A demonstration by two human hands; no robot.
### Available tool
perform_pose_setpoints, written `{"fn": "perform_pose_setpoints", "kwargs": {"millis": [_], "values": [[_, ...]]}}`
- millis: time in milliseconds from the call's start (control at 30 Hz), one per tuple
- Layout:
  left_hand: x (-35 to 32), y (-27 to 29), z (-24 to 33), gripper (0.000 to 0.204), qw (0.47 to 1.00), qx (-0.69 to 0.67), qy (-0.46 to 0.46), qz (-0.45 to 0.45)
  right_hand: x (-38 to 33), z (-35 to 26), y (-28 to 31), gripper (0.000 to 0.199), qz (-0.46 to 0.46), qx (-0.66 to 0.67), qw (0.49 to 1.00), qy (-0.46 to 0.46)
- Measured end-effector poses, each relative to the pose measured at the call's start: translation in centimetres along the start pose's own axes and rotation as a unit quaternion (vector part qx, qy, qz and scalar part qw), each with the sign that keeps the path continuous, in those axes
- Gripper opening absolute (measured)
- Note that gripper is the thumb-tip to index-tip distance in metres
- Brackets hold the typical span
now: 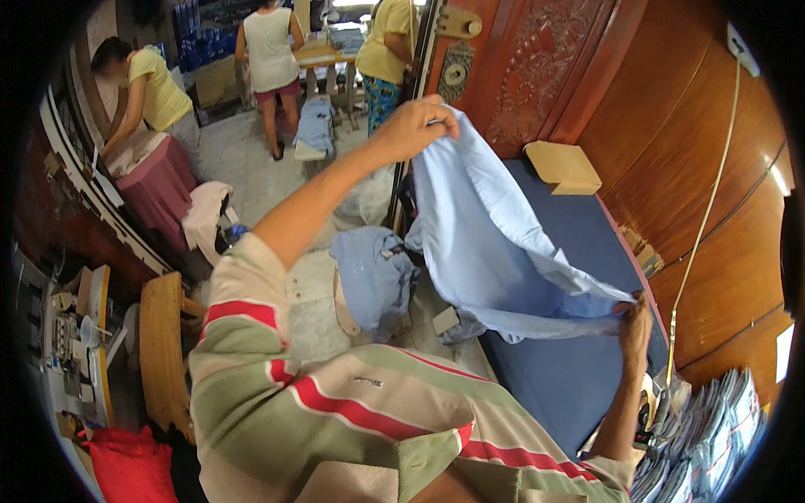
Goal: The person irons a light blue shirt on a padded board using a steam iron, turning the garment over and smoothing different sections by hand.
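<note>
A light blue shirt [495, 243] hangs stretched between my two hands above a padded table with a dark blue cover [545, 369]. My left hand [419, 127], raised high at the far side, pinches one end of the cloth. Lower at the right, my right hand [636, 331] grips the other end near the table's right edge. Between them the fabric sags in loose folds; which part of the garment each hand holds I cannot tell. Another blue garment [375, 277] lies in a heap left of the table.
A brown cardboard piece [563, 168] rests on the table's far end. Folded garments [700, 444] are stacked at the lower right, near a hanging cord [713, 193]. A wooden bench [163, 360] and a sewing machine [67, 352] stand at left. Several people work beyond the doorway.
</note>
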State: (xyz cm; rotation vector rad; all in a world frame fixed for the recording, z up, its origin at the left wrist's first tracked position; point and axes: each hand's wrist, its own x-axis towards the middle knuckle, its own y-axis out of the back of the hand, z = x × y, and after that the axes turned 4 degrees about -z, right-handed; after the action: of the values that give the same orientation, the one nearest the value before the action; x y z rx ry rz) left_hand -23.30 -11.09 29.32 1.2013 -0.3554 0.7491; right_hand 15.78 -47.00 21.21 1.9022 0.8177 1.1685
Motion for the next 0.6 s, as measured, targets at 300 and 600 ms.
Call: {"fn": "perform_pose_setpoints", "kwargs": {"millis": [300,600], "values": [[-5.2,10.8,2.7,0.031,0.937,0.308,0.079,0.148,8.3,-1.5,-3.3,0.02,0.184,0.29,0.918,-0.196],[-1.8,26.0,0.4,0.027,0.884,0.356,0.121,0.277,25.1,-6.4,16.0,0.023,0.116,-0.131,0.979,0.101]]}}
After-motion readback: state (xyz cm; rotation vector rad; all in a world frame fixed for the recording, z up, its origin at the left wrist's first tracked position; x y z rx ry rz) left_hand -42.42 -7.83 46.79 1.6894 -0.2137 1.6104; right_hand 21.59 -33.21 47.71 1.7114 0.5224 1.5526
